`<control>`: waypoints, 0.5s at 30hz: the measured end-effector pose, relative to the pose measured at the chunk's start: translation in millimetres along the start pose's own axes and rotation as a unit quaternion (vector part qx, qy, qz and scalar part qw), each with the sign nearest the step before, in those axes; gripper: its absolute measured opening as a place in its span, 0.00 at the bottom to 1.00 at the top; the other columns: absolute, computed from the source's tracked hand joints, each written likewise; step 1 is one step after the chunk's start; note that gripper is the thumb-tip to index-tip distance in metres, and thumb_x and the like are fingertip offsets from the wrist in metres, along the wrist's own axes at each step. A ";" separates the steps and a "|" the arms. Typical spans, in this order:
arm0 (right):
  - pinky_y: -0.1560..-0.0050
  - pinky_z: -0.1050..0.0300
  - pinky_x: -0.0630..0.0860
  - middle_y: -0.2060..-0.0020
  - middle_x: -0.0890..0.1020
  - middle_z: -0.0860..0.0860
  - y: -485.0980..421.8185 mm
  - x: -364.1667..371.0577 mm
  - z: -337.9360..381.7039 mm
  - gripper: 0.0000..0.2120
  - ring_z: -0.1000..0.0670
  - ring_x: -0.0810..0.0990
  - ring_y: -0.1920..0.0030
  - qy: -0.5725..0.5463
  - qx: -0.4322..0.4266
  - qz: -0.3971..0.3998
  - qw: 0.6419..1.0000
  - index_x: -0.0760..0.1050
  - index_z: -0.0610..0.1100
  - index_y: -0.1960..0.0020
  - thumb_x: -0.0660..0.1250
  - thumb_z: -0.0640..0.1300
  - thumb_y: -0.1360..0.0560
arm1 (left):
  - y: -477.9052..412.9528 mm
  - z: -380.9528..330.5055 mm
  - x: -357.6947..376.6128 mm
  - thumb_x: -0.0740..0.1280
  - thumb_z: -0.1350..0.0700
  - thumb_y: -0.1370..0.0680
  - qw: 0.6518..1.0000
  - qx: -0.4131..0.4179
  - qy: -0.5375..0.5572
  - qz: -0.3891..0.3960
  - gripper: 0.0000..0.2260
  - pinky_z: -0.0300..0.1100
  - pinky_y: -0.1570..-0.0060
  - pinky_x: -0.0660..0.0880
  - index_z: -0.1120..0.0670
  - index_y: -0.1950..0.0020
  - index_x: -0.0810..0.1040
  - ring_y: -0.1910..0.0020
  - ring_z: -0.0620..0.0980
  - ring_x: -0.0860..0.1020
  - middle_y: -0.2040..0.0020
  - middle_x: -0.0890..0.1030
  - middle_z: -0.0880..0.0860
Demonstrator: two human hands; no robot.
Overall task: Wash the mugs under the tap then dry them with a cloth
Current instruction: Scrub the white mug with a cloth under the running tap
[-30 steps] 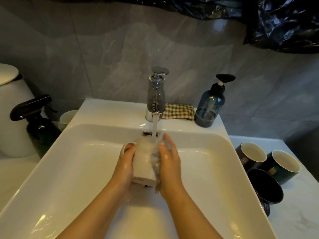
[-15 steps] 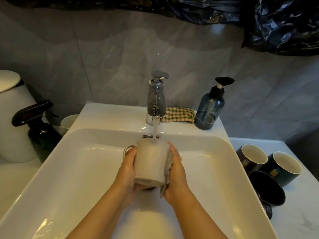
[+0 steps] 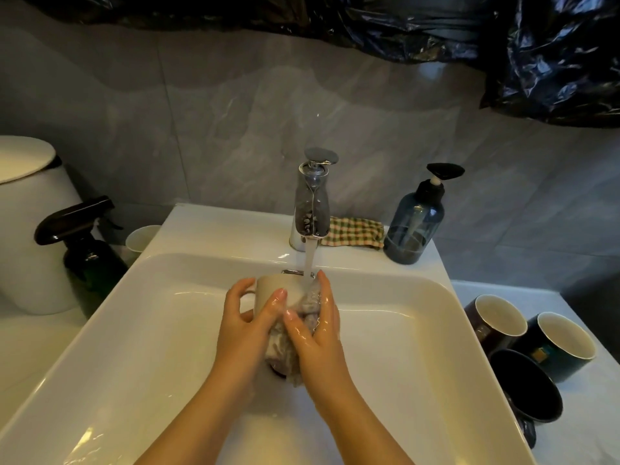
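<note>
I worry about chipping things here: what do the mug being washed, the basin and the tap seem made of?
The mug looks ceramic, pale beige with a dull satin sheen. The basin looks glossy white ceramic or porcelain, given its sharp light reflections. The tap looks polished chrome-like metal, mirroring the surroundings; its core cannot be told.

The sink [image 3: 419, 330] is gleaming glossy white, like glazed ceramic. The tap [image 3: 312, 209] is shining as polished metal. The mug [image 3: 268, 290] is looking pale and matt, the rag [image 3: 310, 302] wet and rough. The checked cloth [image 3: 355, 231] is showing a coarse weave, the bottle [image 3: 414, 223] smooth translucent plastic, the sheet [image 3: 553, 62] crinkled glossy black plastic.
</note>
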State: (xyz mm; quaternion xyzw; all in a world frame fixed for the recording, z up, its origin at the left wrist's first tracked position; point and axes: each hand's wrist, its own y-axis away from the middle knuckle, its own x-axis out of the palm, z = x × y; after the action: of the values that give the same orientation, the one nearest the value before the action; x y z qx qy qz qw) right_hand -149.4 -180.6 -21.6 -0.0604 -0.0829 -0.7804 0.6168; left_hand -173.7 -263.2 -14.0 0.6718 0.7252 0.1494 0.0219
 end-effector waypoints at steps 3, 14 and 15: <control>0.45 0.54 0.77 0.37 0.74 0.52 -11.0 -10.9 7.3 0.12 0.53 0.76 0.44 -0.143 0.054 -0.035 0.988 0.68 0.68 0.43 0.62 0.55 0.24 | 1.0 2.3 1.3 0.68 0.51 0.26 0.998 -0.042 0.043 0.031 0.08 0.41 0.71 0.77 0.46 0.49 0.73 0.64 0.51 0.82 0.57 0.81 0.52; 0.45 0.61 0.74 0.35 0.71 0.55 -10.7 -4.5 -0.4 0.17 0.57 0.75 0.43 -0.062 0.013 -0.048 0.997 0.66 0.66 0.38 0.64 0.54 0.25 | -4.2 8.9 0.2 0.70 0.50 0.30 0.992 -0.057 0.102 0.041 0.18 0.44 0.67 0.78 0.52 0.43 0.73 0.61 0.54 0.83 0.53 0.83 0.57; 0.51 0.58 0.78 0.44 0.79 0.49 -18.4 -11.4 -2.0 0.14 0.53 0.80 0.50 -0.117 0.064 -0.045 0.990 0.71 0.57 0.38 0.62 0.53 0.23 | -3.7 8.9 0.6 0.70 0.49 0.30 0.992 -0.060 0.104 0.045 0.18 0.45 0.67 0.78 0.51 0.43 0.73 0.60 0.53 0.81 0.53 0.82 0.56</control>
State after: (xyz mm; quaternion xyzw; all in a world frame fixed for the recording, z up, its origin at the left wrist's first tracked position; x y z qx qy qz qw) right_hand -164.7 -166.0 -26.8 -0.1077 -0.2073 -0.7877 0.5701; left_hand -175.2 -261.2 -23.3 0.6819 0.6824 0.2625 -0.0201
